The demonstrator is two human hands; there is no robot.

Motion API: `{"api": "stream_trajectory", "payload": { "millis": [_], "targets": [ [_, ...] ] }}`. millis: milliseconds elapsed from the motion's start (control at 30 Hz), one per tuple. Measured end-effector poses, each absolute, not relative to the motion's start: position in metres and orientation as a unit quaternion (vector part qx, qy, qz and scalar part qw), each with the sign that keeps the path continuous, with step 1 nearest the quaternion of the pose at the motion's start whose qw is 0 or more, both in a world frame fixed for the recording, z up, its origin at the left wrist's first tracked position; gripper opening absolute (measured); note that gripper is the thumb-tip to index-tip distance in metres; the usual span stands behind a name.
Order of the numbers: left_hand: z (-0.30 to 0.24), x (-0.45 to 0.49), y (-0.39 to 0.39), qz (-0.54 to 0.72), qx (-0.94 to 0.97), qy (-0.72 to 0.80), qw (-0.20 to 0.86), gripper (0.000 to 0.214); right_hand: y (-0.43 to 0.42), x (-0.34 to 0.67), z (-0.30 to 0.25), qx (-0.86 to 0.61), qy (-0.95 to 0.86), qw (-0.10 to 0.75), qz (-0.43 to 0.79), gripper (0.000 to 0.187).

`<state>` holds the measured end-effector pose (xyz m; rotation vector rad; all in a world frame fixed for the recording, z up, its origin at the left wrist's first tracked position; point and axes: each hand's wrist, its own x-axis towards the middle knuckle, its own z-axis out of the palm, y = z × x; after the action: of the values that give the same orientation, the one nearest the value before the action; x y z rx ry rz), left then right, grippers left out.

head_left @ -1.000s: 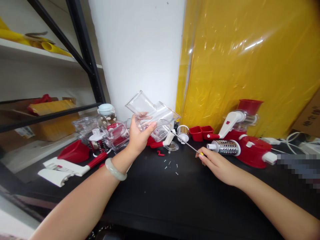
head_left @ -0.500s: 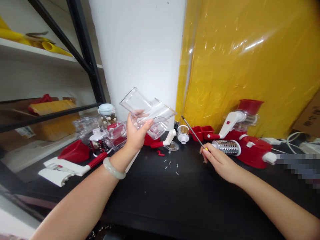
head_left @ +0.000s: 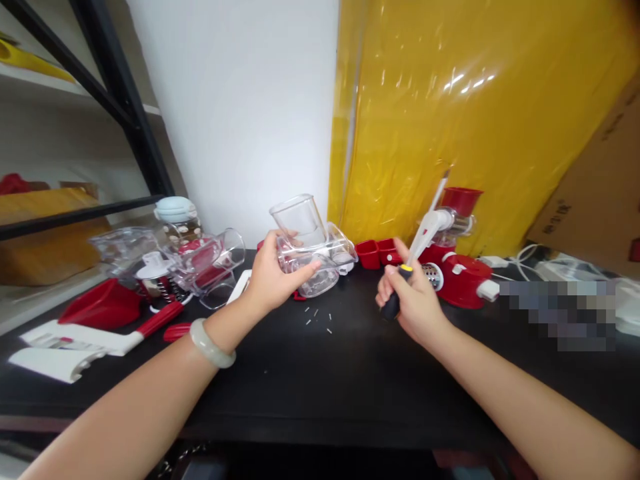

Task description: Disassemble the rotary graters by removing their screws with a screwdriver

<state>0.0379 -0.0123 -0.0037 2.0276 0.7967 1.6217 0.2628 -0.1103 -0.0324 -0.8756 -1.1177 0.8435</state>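
My left hand grips a clear plastic grater housing, its wide chute tilted upward above the table. Thumb and fingers wrap around its lower body. In my right hand is a screwdriver with a black and yellow handle, fingers closed round it and the shaft pointing up and away. The tip is apart from the housing. Several small pale pins lie on the black table between the hands. Behind the right hand stands an assembled red and white rotary grater.
To the left lie clear housings, a red hopper and white grater parts. A jar with a light blue lid stands behind them. Red containers sit at the back, cables at the right, a black shelf frame at the left.
The housing has turned more upright and come lower in my left hand. The screwdriver has swung from pointing left to pointing up and right. My view has shifted right.
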Motion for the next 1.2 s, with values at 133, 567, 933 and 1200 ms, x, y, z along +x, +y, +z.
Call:
{"api": "stream_trajectory", "payload": {
  "millis": [133, 567, 933, 1200],
  "targets": [
    [-0.004, 0.041, -0.013, 0.559, 0.749, 0.312, 0.173, 0.062, -0.108, 0.254, -0.035, -0.372, -0.541, 0.574, 0.489, 0.085],
    [-0.004, 0.041, -0.007, 0.583, 0.708, 0.328, 0.227, 0.058, -0.102, 0.261, -0.04, -0.377, -0.524, 0.643, 0.411, 0.068],
    [0.01, 0.035, 0.001, 0.637, 0.476, 0.279, 0.538, 0.045, -0.108, 0.285, -0.044, -0.475, -0.704, 0.454, 0.27, 0.03],
    [0.009, 0.031, 0.007, 0.628, 0.423, 0.272, 0.593, 0.042, -0.11, 0.289, -0.038, -0.52, -0.773, 0.329, 0.155, 0.023]
  ]
}}
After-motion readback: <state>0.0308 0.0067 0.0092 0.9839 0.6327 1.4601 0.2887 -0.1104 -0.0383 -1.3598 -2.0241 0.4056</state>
